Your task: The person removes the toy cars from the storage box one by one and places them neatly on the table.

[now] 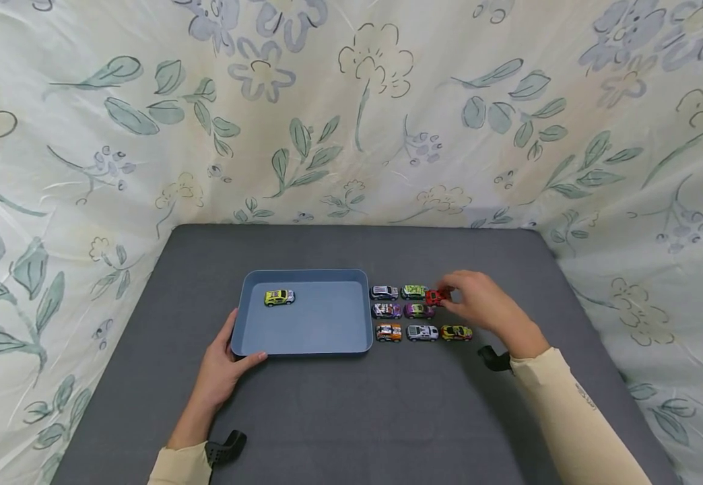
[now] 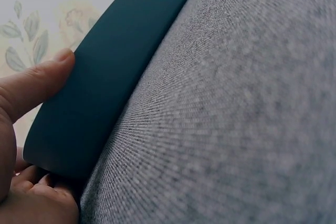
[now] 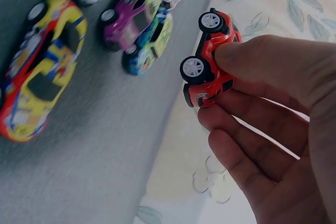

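Note:
My right hand (image 1: 489, 308) pinches a red toy car (image 3: 212, 59) between thumb and fingers, held just above the grey table at the right end of the back row of cars. At the blue tray (image 1: 312, 333) my left hand (image 1: 217, 370) grips the near left corner. Its thumb lies along the outer wall in the left wrist view, with the other fingers curled at the tray's underside. Inside the tray sits a yellow-green toy car (image 1: 279, 298), toward the back left.
Right of the tray, several toy cars stand in rows: a green one (image 1: 414, 292), a purple one (image 1: 419, 310), an orange one (image 1: 388, 332), a white one (image 1: 422, 333) and a yellow-red one (image 1: 456, 333). A flowered cloth (image 1: 376, 135) hangs behind the grey table (image 1: 351, 417).

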The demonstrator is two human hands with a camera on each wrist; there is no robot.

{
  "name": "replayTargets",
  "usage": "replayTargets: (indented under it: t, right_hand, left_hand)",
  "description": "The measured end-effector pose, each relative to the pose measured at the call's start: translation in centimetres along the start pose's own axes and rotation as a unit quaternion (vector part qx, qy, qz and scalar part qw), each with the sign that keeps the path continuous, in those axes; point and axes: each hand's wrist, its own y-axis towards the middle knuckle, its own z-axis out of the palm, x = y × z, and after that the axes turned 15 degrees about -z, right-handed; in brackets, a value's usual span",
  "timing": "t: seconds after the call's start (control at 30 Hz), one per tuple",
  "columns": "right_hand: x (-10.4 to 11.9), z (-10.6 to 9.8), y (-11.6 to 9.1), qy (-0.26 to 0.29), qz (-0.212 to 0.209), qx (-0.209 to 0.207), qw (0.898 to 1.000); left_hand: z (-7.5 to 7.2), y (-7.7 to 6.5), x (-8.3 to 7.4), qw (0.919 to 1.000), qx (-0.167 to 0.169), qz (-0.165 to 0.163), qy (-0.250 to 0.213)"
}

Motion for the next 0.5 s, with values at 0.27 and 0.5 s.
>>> replayTargets:
  t: [0.27, 0.5]
  right_hand:
    - [-1.3, 0.6, -1.2, 0.006, 0.016, 0.011, 1.000]
    - [-2.1, 1.2, -1.7, 0.005, 0.037, 0.025, 0.999]
  left_hand:
    - [0.0, 0.0, 0.0, 1.0000, 0.003, 0.000, -0.007]
    - [0.0, 0.1, -0.1, 1.0000, 0.003, -0.001, -0.006]
